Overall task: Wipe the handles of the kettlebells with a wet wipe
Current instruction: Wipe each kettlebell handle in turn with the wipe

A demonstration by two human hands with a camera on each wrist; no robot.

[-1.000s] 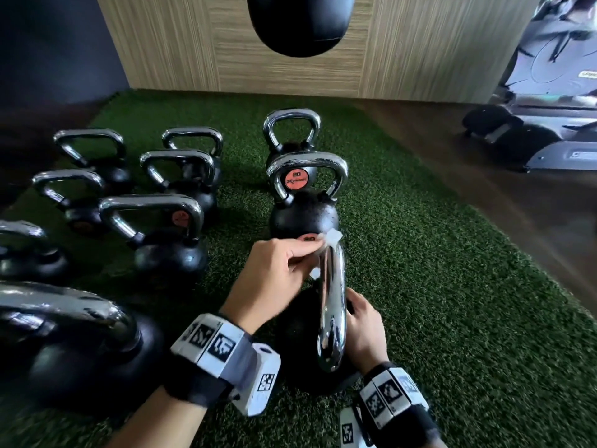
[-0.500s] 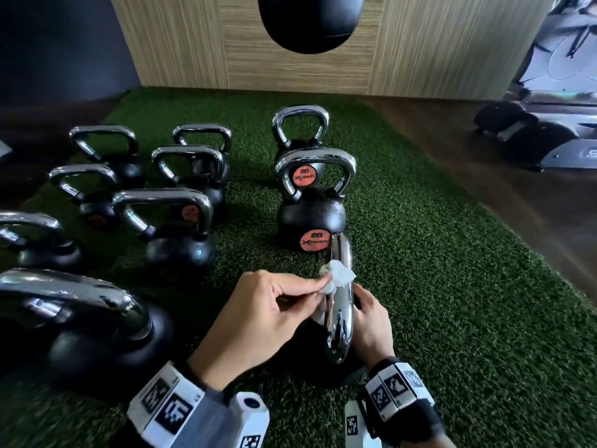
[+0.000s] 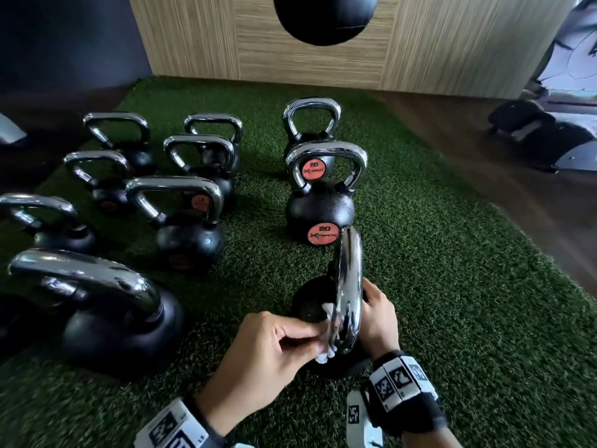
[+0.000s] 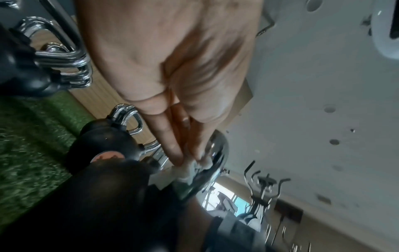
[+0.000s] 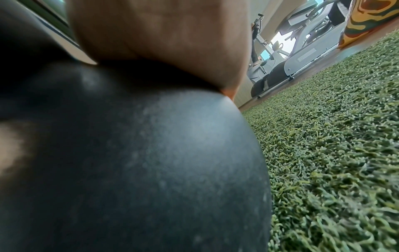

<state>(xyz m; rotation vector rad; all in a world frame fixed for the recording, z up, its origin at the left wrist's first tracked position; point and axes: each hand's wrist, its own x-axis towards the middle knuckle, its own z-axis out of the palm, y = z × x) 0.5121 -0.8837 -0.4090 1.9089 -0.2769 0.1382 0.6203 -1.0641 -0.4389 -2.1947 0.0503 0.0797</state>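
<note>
A black kettlebell [image 3: 307, 305] with a chrome handle [image 3: 349, 286] stands on the green turf right in front of me. My left hand [image 3: 271, 347] pinches a white wet wipe [image 3: 326, 331] against the near, lower part of that handle; the left wrist view shows the wet wipe [image 4: 190, 168] under the fingertips [image 4: 175, 153] on the handle [image 4: 215, 163]. My right hand [image 3: 378, 315] rests against the kettlebell's right side, its fingertips hidden behind the handle. In the right wrist view the palm [image 5: 162, 42] lies on the black kettlebell body [image 5: 140, 153].
Two more kettlebells [image 3: 319, 208] marked 20 stand in a line just beyond. Several others [image 3: 187, 227] stand in rows to the left, the biggest [image 3: 106, 318] at near left. Green turf [image 3: 452, 286] lies open to the right. A black bag [image 3: 326, 17] hangs above; exercise machines [image 3: 549, 137] at far right.
My left hand has slid the wipe along the chrome handle from its far top end back toward me and down its near side. The right hand has stayed on the kettlebell.
</note>
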